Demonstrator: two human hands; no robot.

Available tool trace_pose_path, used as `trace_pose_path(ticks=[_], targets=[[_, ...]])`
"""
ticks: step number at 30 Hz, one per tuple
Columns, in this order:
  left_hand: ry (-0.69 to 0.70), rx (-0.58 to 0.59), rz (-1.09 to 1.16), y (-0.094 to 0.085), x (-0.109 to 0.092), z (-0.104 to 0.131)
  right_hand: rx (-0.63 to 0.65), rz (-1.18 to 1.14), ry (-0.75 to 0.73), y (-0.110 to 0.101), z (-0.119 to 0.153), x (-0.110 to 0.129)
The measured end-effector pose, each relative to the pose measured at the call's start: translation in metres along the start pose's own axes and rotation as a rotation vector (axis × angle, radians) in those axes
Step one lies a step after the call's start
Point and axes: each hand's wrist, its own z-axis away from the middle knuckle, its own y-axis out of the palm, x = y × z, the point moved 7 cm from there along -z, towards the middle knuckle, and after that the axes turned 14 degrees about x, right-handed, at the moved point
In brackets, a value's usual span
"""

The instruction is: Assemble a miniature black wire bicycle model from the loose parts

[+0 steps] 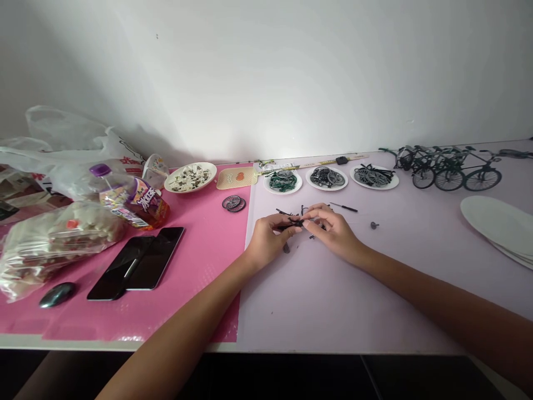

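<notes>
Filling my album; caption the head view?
Two hands work small dark parts before plates of pieces, model bicycles standing right.

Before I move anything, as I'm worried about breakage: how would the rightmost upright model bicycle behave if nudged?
The bicycle would probably tip or roll easily, standing on two narrow wheels. Its slender frame suggests it is light. The fine spokes look fragile, and its crowded neighbours might catch on it.
</notes>
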Motion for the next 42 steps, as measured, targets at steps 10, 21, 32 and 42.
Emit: trace_pose_path(ticks=[10, 21, 32, 42], targets=[[0.035, 0.005, -0.076, 0.000, -0.003, 0.002, 0.058, 0.021, 0.050, -0.002, -0.002, -0.005], [0.002, 0.002, -0.112, -0.001, -0.006, 0.003, -0.031, 0.326, -0.164, -0.029, -0.004, 0.024], [-0.108, -0.099, -0.094, -0.018, 0.013, 0.001, 0.053, 0.915, 0.096, -0.137, -0.011, -0.037], [-0.109, -0.087, -0.043, -0.018, 0.022, -0.003, -0.054, 0.856, 0.144, -0.137, -0.015, -0.026]])
